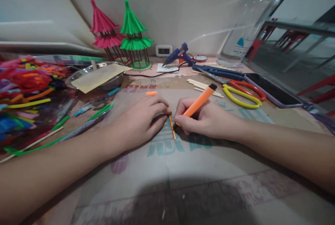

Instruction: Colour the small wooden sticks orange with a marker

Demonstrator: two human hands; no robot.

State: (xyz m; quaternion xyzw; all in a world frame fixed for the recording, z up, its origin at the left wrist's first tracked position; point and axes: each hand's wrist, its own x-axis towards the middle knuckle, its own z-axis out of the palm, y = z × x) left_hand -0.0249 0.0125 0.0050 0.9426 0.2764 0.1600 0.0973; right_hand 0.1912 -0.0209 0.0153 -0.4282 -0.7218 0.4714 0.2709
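I'd say colouring is the step in hand: the left hand pinches a thin stick by its far end over the printed sheet; the right hand grips an orange marker (that orange piece may be its cap). The next stroke calls for steadiness.

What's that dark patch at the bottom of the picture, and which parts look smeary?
In the head view, the patch is a broad shadow on the printed sheet, probably the wearer's own; also in the head view, the colourful pile and red furniture near the edges look smeared, while the orange marker in the right hand looks clearer.
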